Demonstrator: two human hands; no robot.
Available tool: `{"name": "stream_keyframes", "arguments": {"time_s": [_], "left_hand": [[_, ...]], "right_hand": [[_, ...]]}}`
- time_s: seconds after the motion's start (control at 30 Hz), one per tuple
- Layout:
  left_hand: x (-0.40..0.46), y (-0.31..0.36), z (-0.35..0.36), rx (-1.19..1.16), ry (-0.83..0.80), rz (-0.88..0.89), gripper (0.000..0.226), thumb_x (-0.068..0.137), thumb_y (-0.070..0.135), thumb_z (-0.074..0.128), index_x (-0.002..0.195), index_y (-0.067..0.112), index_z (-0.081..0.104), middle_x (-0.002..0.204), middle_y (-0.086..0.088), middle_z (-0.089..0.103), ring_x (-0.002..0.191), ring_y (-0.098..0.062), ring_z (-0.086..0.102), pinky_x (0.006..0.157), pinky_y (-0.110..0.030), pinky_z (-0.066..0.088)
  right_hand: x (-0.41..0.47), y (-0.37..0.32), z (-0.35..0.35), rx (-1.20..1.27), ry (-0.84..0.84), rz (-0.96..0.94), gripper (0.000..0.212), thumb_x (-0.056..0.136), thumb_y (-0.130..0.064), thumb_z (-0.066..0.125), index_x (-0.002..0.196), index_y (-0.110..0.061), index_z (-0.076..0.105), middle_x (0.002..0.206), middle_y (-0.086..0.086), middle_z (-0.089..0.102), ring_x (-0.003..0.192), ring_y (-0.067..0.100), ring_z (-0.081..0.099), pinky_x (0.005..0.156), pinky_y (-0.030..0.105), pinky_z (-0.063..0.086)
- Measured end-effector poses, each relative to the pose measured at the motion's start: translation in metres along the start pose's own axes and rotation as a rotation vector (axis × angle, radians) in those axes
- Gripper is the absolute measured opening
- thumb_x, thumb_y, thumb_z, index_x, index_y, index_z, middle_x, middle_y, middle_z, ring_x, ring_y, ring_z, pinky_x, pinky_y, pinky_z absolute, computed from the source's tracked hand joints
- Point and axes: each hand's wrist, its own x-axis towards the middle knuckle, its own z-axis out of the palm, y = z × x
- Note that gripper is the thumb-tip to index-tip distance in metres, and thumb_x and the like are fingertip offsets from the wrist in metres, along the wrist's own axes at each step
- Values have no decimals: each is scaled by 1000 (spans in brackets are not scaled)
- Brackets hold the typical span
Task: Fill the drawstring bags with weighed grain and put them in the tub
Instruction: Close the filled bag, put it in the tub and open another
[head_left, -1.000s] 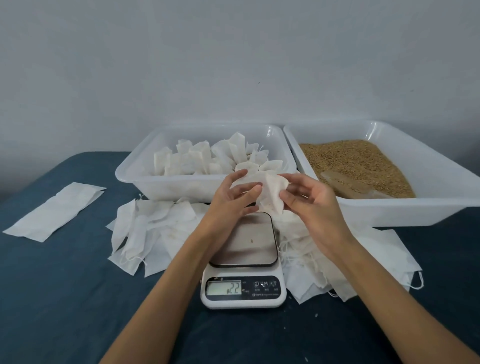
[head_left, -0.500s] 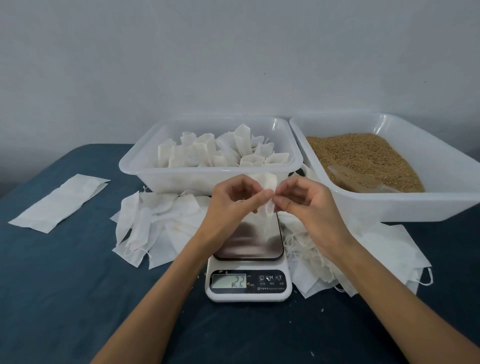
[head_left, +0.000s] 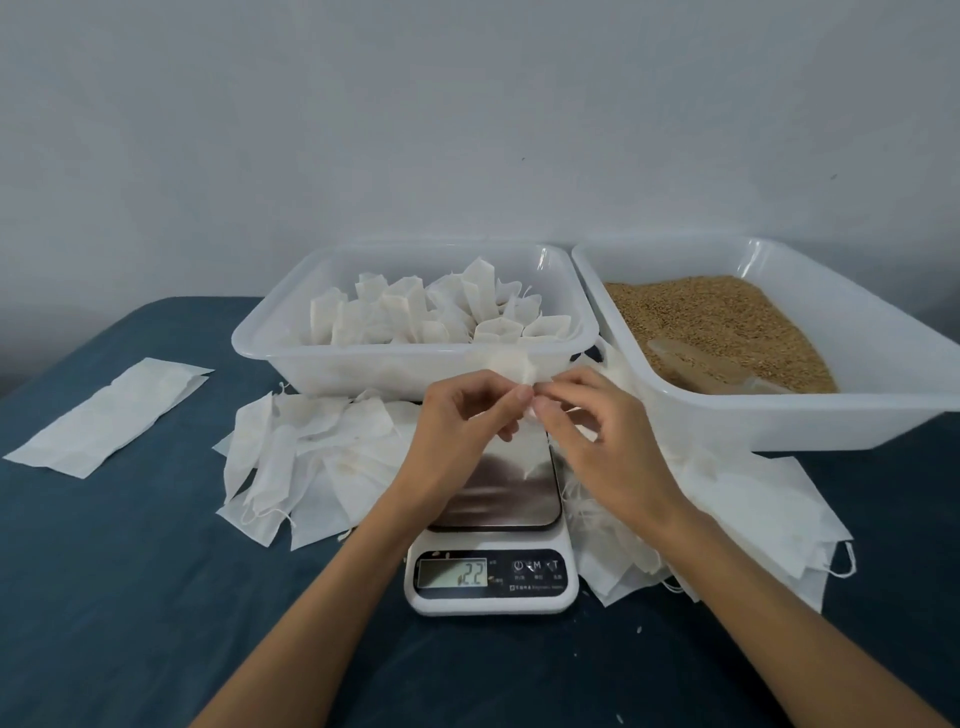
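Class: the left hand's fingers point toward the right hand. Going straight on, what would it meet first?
The small bag pinched between both hands, then at once the right hand; their fingertips look nearly touching.

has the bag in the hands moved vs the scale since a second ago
Yes. The bag was bunched just above the scale platform; now both hands pinch its top higher, level with the front wall of the tub.
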Motion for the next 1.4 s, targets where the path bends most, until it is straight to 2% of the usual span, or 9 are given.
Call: {"name": "stream_keyframes", "arguments": {"time_s": [0.07, 0.13, 0.23, 0.33, 0.53, 0.83, 1.03, 1.2, 1.4], "left_hand": [[-1, 1, 2, 29, 1, 29, 25, 100, 19, 65, 95, -1, 78, 87, -14, 72, 77, -15, 61, 70, -27, 53], [0, -1, 1, 72, 60, 37, 20, 101, 21, 66, 95, 7, 79, 106, -11, 72, 91, -13, 65, 76, -24, 54], [4, -3, -3, 81, 145, -18, 11, 98, 20, 72, 96, 11, 77, 119, -3, 71, 110, -11, 67, 88, -24, 54], [3, -2, -5, -138, 59, -88, 3, 97, 8, 71, 96, 7, 74, 95, -5, 74, 92, -18, 71, 91, -34, 59], [0, 0, -2, -125, 49, -72, 10, 91, -3, 73, 95, 5, 76, 74, -1, 68, 76, -15, 65, 79, -23, 57], [-4, 7, 1, -118, 67, -50, 31, 96, 0, 70, 125, 12, 70, 86, -8, 71, 80, -14, 68, 82, -21, 55], [-4, 7, 3, -18, 100, -19, 17, 99, 11, 70, 114, 15, 77, 89, 1, 73, 89, -19, 66, 90, -35, 56], [-1, 5, -3, -43, 105, -7, 23, 97, -8, 64, 113, 7, 73, 70, 13, 69, 76, -11, 68, 76, -16, 53], [2, 2, -3, -119, 156, -75, 27, 96, -5, 67, 115, 12, 75, 102, -14, 66, 80, -14, 65, 80, -27, 56]], "right_hand": [[1, -1, 0, 142, -29, 100, 21, 94, -36, 70, 106, -21, 78, 102, -7, 70, 97, 15, 69, 85, 28, 56], [4, -1, -4, 209, 30, 134, 22, 90, -32, 75, 105, -16, 77, 100, 1, 74, 94, 23, 70, 87, 38, 58], [8, 0, -12, 394, 92, 170, 10, 90, -15, 75, 100, -11, 76, 96, 9, 77, 92, 26, 72, 81, 30, 58], [10, 1, -17, 500, 93, 205, 13, 87, -11, 77, 100, -9, 76, 98, 8, 78, 92, 19, 74, 78, 22, 56], [13, 9, -21, 213, 281, 131, 8, 86, -17, 80, 93, -15, 76, 103, -11, 71, 89, 10, 71, 79, 31, 61], [13, 9, -26, 74, 313, 86, 18, 82, -15, 82, 86, -30, 72, 104, -13, 58, 70, 7, 54, 73, 29, 53], [13, 2, -26, 173, 208, 52, 6, 91, -16, 74, 90, -19, 70, 89, -10, 68, 47, 16, 53, 44, 29, 46], [12, 2, -22, 223, -3, 96, 28, 95, -27, 71, 102, -1, 67, 97, 16, 67, 49, 24, 57, 47, 38, 47], [10, -2, -22, 154, 51, 104, 18, 100, -25, 64, 82, -24, 62, 65, -10, 63, 45, 31, 66, 45, 34, 45]]}}
